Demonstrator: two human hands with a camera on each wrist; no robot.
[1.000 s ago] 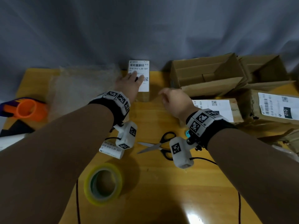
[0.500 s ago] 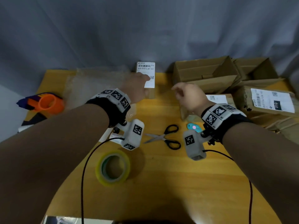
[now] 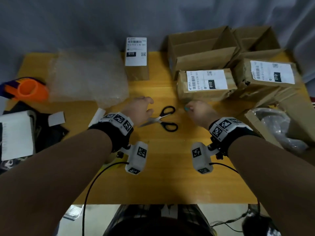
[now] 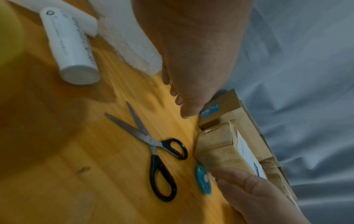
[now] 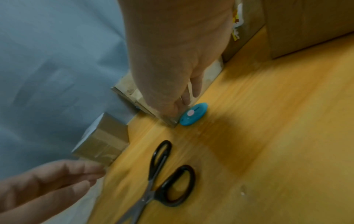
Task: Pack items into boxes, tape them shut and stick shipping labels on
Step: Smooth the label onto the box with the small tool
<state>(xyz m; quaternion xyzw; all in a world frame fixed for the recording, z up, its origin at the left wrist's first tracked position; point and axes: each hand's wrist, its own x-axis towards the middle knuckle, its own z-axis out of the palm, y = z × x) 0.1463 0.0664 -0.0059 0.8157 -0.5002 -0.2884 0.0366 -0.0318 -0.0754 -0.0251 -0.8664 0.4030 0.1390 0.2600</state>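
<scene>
Both forearms reach out over the yellow wooden table (image 3: 162, 176), palms down. The left hand (image 3: 138, 110) hovers just left of the black-handled scissors (image 3: 162, 119), fingers loosely bent, grasping nothing. The right hand (image 3: 199, 111) hangs right of the scissors, fingers relaxed and empty, fingertips just above the small teal oval cutter (image 5: 193, 113). Beyond the scissors, against the grey curtain, stands the small taped cardboard box with its white shipping label (image 3: 136, 53), apart from both hands.

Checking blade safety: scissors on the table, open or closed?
Open. The scissors lie flat on the table, blades spread in a V, neither hand touching them.
</scene>
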